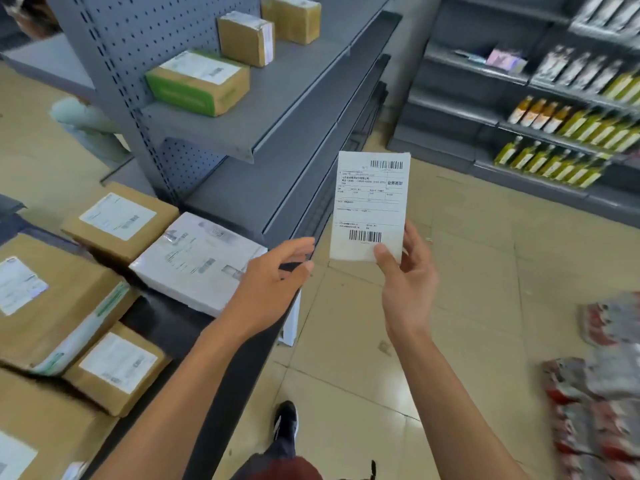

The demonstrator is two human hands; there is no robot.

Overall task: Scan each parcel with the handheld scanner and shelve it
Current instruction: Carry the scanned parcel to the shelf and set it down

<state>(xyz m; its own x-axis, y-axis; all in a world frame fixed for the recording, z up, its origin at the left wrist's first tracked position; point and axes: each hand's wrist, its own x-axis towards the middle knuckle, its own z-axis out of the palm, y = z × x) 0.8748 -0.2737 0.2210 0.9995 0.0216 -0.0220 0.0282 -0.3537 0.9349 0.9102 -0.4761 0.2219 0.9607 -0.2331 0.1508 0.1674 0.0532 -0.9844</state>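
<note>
Parcels (pixel 121 216) stacked at nine o'clock on low table (pixel 207 341), boxy, stiff, likely light; best grabbed by opposite edges. Three more up at eleven on grey shelf (pixel 277 109). Left hand (pixel 273 282) spread, empty, over white parcel (pixel 201 261). Right hand (pixel 408 285) pinching flimsy shipping label (pixel 370 206) at its bottom edge. No scanner in sight.

Even indoor light, blurred, warped edges

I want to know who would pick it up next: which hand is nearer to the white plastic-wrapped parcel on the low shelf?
Left. The left hand hovers open just right of the white plastic-wrapped parcel; the right hand is farther right, holding a white label sheet.
</note>
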